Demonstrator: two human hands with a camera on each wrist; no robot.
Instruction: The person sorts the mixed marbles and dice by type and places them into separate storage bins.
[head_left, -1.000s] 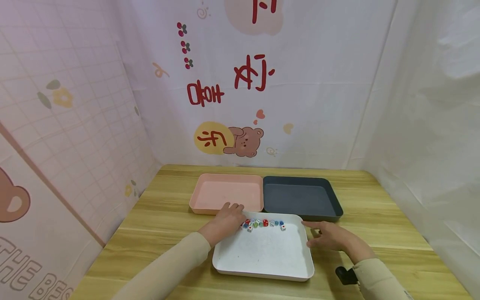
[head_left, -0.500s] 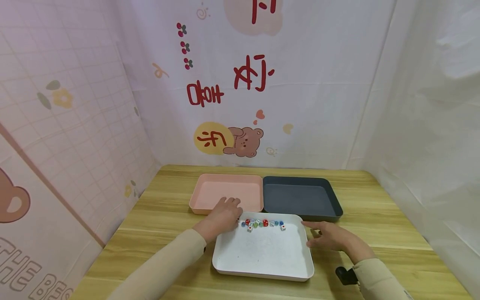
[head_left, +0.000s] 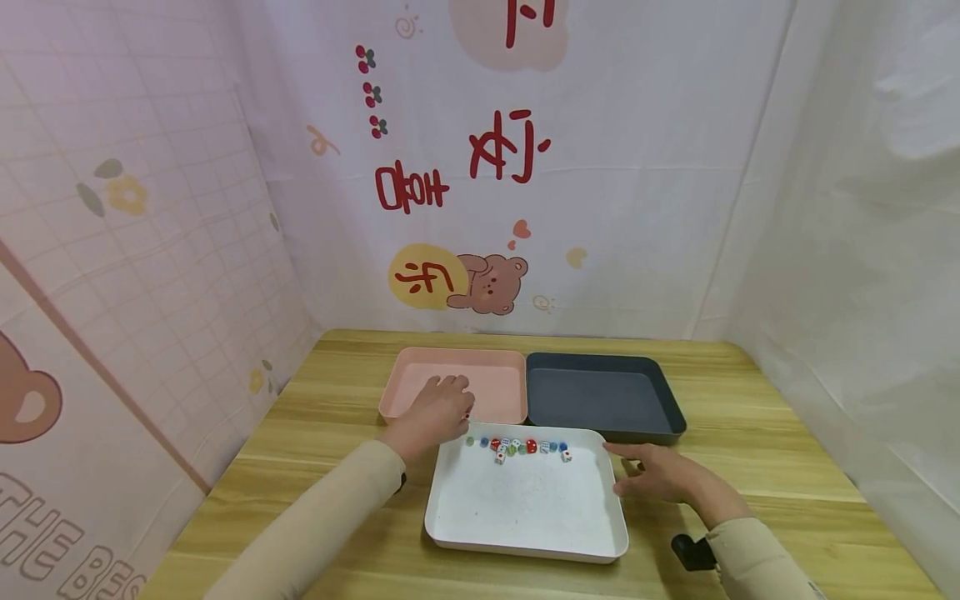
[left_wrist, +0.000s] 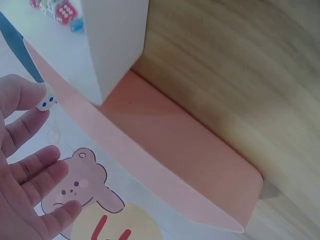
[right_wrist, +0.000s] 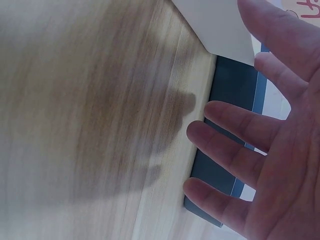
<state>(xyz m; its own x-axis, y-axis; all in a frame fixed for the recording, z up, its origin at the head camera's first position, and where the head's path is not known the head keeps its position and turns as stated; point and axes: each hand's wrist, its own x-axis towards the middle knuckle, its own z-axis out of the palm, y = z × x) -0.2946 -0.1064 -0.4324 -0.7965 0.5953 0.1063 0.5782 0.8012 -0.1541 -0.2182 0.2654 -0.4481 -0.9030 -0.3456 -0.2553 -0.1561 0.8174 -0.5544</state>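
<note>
Between thumb and index finger, my left hand [head_left: 438, 412] pinches a white die [left_wrist: 46, 98] with blue pips; its other fingers are spread. In the head view this hand is over the near edge of the pink tray [head_left: 397, 392]. A row of dice and small coloured beads lies along the far side of the white tray [head_left: 525, 517], among them a red die [head_left: 531, 446] and a white die [head_left: 567, 456]. At that tray's right rim is my right hand [head_left: 663, 473], thumb and index finger against the rim, the other fingers loosely extended with nothing in them.
A dark blue-grey tray [head_left: 600, 396] stands right of the pink one, both behind the white tray on the wooden table [head_left: 765, 442]. A black object [head_left: 693, 552] shows by the right sleeve. A printed cloth [head_left: 637, 208] hangs behind the table.
My left hand has moved from the white tray's far left corner, up and left to the pink tray, carrying the die. A green bead at that corner is now uncovered. The right hand stays put.
</note>
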